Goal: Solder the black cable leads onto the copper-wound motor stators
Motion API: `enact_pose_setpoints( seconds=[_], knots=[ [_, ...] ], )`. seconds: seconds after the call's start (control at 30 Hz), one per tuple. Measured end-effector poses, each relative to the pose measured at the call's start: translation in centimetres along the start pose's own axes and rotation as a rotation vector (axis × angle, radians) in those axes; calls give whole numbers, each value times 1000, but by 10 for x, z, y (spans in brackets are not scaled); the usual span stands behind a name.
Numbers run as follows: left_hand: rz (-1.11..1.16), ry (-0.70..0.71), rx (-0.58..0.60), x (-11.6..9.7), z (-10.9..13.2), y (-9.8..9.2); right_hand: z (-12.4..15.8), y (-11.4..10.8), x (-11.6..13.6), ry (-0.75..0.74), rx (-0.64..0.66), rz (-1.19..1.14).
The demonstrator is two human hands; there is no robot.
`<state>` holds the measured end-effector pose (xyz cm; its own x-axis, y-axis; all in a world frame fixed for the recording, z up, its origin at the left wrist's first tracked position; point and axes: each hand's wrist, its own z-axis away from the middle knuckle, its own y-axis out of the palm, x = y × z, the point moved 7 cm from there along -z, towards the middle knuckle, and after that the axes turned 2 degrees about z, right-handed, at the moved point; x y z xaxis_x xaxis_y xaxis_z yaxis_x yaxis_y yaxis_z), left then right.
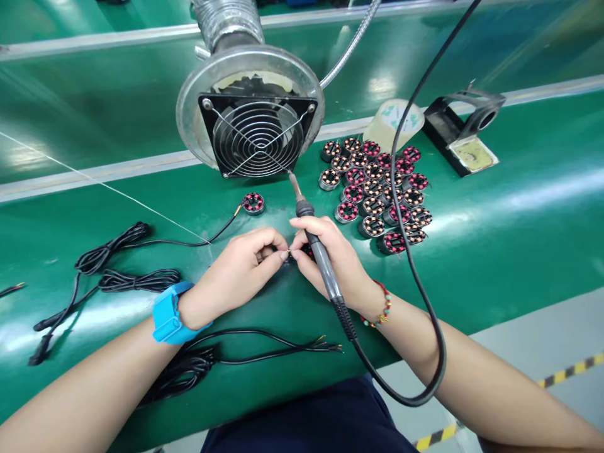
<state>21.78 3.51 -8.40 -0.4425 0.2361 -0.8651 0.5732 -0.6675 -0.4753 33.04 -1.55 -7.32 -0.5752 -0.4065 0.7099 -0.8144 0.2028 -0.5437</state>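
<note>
My right hand [330,255] is closed round a soldering iron [322,259], its tip pointing up and away toward the fan. Thumb and fingertip of that hand also meet a thin wire end [289,251]. My left hand [252,261] pinches the same wire from the other side. Partly hidden behind my right fingers is a small round motor stator [309,250]. Beyond my left hand lies another stator [253,202] with red windings, joined to a black cable [198,243]. A blue wristband [173,314] circles my left wrist.
A fume extractor fan [258,138] hangs ahead. Several stators [372,187] stand in rows at right, near a tape roll [394,123] and iron stand [465,126]. Bundled black cables [113,248] lie left, more cables [189,368] in front. The iron's cord [431,302] loops over my right forearm.
</note>
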Motion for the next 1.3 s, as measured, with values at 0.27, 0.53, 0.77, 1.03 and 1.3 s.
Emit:
enact_pose_setpoints(
  seconds=[0.27, 0.53, 0.77, 1.03, 1.3],
  knots=[
    [-36, -15, -14, 6, -2, -1, 4, 2, -12, 97, 65, -14],
    [10, -56, -15, 12, -3, 1, 1, 4, -10, 66, 92, 25],
    [32, -52, -28, 16, -6, 1, 3, -2, -11, 95, 35, 0],
    [27, -25, 9, 14, -5, 3, 9, -43, 8, 43, -172, 87],
    [35, -54, 8, 16, -5, 4, 16, -57, 22, -151, -297, -20]
  ],
)
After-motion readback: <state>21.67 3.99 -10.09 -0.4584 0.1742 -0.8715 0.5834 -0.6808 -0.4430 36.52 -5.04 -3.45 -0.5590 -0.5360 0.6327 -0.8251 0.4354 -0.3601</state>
